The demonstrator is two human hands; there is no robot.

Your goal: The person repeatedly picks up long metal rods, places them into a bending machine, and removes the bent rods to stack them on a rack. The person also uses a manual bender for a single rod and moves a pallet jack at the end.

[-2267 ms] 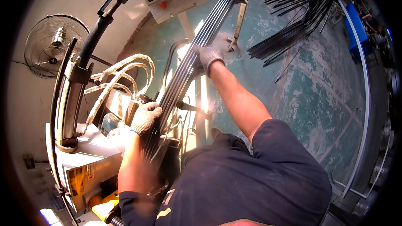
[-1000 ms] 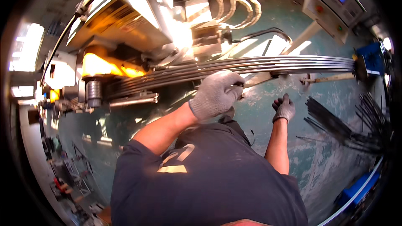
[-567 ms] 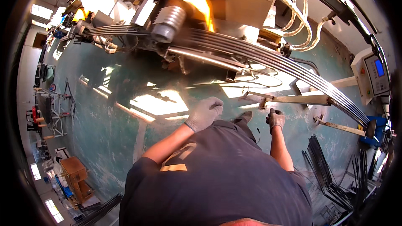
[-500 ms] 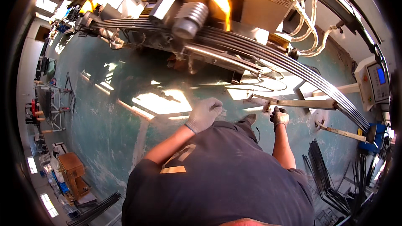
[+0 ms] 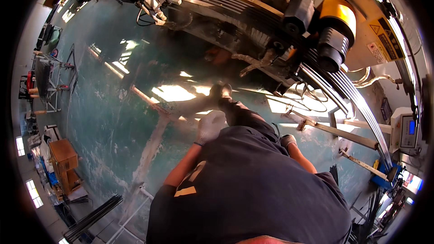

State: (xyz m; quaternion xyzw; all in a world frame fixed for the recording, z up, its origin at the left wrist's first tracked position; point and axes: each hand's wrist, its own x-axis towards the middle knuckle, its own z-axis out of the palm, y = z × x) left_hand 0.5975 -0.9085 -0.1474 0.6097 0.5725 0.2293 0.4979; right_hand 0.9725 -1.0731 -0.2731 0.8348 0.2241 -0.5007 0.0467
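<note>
Metal rods (image 5: 361, 104), long, slender and laid side by side, sweep along the machine (image 5: 375, 31) and past a ribbed black cylinder (image 5: 333, 47) toward a dark end plate (image 5: 392, 173) at the right. Neither the left hand (image 5: 211, 124) nor the right hand (image 5: 288, 140) steadies them, so the main risk, as I judge it, is that the free length beyond the cylinder springs or drifts sideways, since so slim a bundle probably flexes easily and has only the slanting support bar (image 5: 341, 132) near it there. Reaching in close to the cylinder could pinch a loose glove between it and the rods, should either one turn or slide. The dark cables (image 5: 312, 97) looping under the machine might snag a sleeve, and the support bar's near end stands low enough to catch a foot (image 5: 225, 91) stepping that way. As for position, the rods lie ahead of both hands, curving from the far left around to the right, well apart from the left hand and also clear of the right. The left hand is loosely curled in front of the torso, with nothing visible in it, though glare hides how far its fingers open; the right is partly covered by the shirt (image 5: 253, 185), so its grip cannot be told.
</note>
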